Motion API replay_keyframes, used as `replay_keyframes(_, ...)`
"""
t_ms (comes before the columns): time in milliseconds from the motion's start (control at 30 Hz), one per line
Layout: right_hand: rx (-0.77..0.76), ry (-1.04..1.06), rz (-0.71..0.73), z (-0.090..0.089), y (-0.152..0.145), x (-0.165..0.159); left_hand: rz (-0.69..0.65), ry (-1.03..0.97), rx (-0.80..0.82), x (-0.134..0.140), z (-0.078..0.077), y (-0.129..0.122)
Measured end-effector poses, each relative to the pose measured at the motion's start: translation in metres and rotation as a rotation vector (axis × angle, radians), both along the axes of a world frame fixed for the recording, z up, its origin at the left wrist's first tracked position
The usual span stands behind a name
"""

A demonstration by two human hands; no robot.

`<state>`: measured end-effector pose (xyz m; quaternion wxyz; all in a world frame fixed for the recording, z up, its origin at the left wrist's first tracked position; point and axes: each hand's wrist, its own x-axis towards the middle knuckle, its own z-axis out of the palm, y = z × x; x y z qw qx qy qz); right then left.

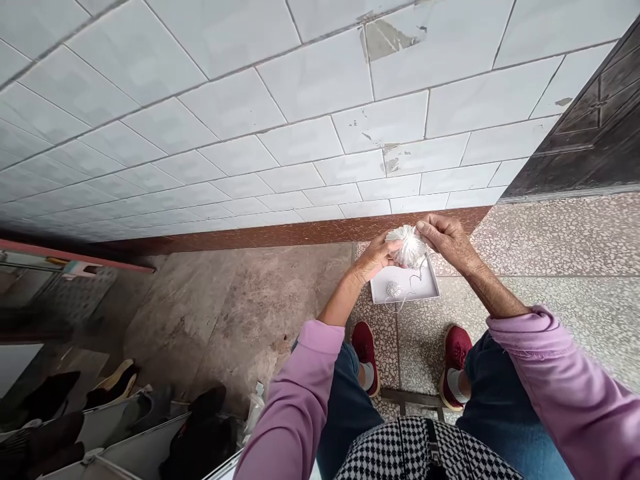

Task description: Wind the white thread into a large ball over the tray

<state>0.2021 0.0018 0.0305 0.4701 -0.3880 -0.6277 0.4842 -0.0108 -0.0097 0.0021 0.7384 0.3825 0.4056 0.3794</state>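
Observation:
A round white bundle of yarn strands, like a pom-pom point(411, 248), is held up in front of me over a shallow white tray. My left hand point(379, 256) grips it from the left, fingers wrapped around its side. At its upper right edge my right hand point(445, 239) has thumb and index finger pinched together; a strand between them is too small to make out. Below, the white tray point(431, 294) lies on the floor. Inside it sits a small white yarn ball point(394, 290), with loose thread trailing over the tray's front edge.
A white tiled wall point(310, 147) rises just beyond the tray, with a dark door point(595, 140) at right. Red shoes point(364, 350) stand on the speckled floor on either side. Shoes on a rack point(135, 440) and a plastic bag point(254, 410) lie at lower left.

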Motion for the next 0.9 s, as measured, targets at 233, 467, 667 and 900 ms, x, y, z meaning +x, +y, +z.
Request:
replay_keyframes(233,0.05,-0.099,-0.007,0.001,0.0,-0.001,0.157,-0.03,0.041,0.013,0.001,-0.002)
replay_keyframes(467,-0.008,-0.063,-0.048,-0.005,0.009,0.0,0.131,0.148,0.135,0.003,0.0,0.0)
replay_keyframes(667,-0.068,-0.016,-0.047,-0.019,0.022,-0.004,-0.026,-0.008,0.137,0.001,0.016,-0.008)
replay_keyframes(900,-0.098,-0.068,-0.043,-0.043,0.02,-0.023,0.129,-0.128,0.11,-0.001,0.025,-0.005)
